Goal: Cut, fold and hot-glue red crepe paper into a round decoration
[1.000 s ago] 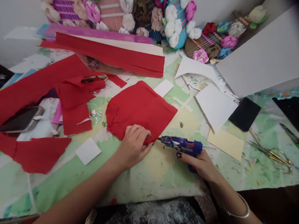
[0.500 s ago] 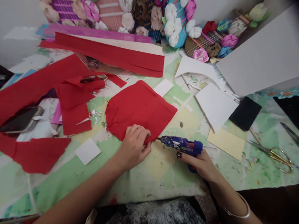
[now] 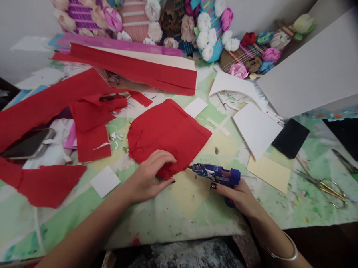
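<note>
A crumpled red crepe paper piece lies in the middle of the paint-stained table. My left hand pinches its near corner, fingers closed on the paper. My right hand grips a blue glue gun that rests low over the table. Its nozzle points left at the pinched corner, a little short of my left fingers.
More red paper pieces and a phone lie at the left. White cards, a black phone, a cream card and scissors are at the right. Paper-flower crafts line the back wall.
My left hand has slid a little left and its fingers have curled under the paper's corner, folding it up. The glue gun has stayed almost where it was.
</note>
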A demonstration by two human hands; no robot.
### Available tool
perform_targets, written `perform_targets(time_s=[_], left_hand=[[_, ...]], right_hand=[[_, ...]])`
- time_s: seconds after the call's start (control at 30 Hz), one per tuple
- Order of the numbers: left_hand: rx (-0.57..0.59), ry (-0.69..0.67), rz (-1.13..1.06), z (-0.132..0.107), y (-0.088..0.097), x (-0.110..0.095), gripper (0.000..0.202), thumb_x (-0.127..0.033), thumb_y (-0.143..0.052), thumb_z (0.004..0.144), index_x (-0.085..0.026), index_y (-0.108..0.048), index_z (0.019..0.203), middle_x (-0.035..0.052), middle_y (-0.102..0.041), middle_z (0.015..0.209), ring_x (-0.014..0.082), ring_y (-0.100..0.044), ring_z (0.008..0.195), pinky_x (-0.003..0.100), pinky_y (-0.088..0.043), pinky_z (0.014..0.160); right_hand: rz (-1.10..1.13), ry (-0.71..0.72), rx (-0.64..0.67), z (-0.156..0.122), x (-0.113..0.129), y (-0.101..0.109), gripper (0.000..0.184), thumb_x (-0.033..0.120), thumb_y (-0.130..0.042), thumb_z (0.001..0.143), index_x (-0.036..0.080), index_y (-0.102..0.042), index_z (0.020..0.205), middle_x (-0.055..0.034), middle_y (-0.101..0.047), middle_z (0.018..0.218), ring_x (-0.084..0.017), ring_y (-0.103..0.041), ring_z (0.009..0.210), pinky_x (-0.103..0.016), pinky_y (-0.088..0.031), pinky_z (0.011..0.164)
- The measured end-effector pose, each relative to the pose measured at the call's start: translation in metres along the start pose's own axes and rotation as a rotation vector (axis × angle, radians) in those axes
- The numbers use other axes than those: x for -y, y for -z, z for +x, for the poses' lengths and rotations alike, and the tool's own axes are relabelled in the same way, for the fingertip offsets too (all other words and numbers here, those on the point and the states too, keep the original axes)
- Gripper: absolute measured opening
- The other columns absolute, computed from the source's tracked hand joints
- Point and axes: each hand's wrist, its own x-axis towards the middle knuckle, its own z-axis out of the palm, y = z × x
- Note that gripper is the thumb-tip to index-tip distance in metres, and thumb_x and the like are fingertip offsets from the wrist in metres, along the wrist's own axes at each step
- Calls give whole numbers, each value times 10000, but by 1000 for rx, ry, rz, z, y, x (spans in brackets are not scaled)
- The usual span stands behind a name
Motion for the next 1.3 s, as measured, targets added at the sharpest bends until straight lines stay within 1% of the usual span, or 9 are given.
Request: perform_targets(time_s=[0.07,0.13,0.23,0.33,0.43,0.53,0.77,1.0,1.3], left_hand=[[15,-23,-13,-2,7,2,220,-175,-599,835,-184,-554,1051,112,-573,1111,212,-533,1066,353,-468,894],[25,-56,-2,-1,12,3,75,-139,-581,840,-181,-598,899,101,-586,1073,205,-536,1049,344,-471,873],[52,-96,66,4,18,4,84,-136,-587,839,-181,-617,776,84,-622,1020,218,-522,1058,389,-441,902],[79,-93,160,10,26,9,76,-179,-624,831,-203,-659,768,65,-641,1086,258,-459,1172,475,-357,985],[116,-75,182,14,34,17,82,-201,-658,807,-215,-675,728,49,-613,1193,281,-378,1267,513,-296,1035],[112,-47,149,15,38,25,85,-218,-666,801,-213,-674,717,50,-610,1205,275,-375,1275,508,-304,1042],[27,-17,11,15,37,35,119,-177,-656,801,-192,-656,682,70,-656,1113,259,-456,1212,485,-374,1008],[34,-17,-82,14,39,39,107,-157,-716,743,-205,-667,661,50,-656,1119,256,-448,1238,479,-384,1018],[7,-37,-88,14,37,40,128,-161,-648,809,-192,-663,685,60,-667,1088,257,-461,1219,467,-392,1001]], right_hand=[[13,3,2,0,0,0,359,376,-658,768,191,-709,1071,-43,-716,897,-191,-612,760,-307,-508,696],[15,7,-2,1,-1,1,364,377,-662,768,189,-707,1076,-47,-719,919,-202,-618,795,-314,-509,723],[5,10,-12,0,-2,1,369,384,-666,765,186,-707,1074,-51,-721,924,-215,-622,823,-326,-510,744],[-6,14,-4,0,-1,1,356,386,-661,768,193,-709,1064,-51,-718,948,-213,-624,821,-328,-513,746],[-23,5,-12,0,2,2,358,401,-664,758,190,-708,1045,-50,-709,877,-196,-612,740,-315,-514,668],[-68,27,15,4,7,2,313,418,-655,766,191,-713,973,-44,-681,817,-181,-588,698,-301,-497,626],[-184,214,196,31,31,-13,253,394,-591,830,163,-677,888,-17,-596,715,-130,-494,626,-255,-415,572],[-209,216,232,44,37,-24,284,386,-565,848,147,-667,963,-13,-569,746,-122,-457,641,-248,-382,577],[-249,232,266,48,34,-28,195,322,-547,866,148,-630,843,21,-476,655,-95,-397,577,-221,-351,527]])
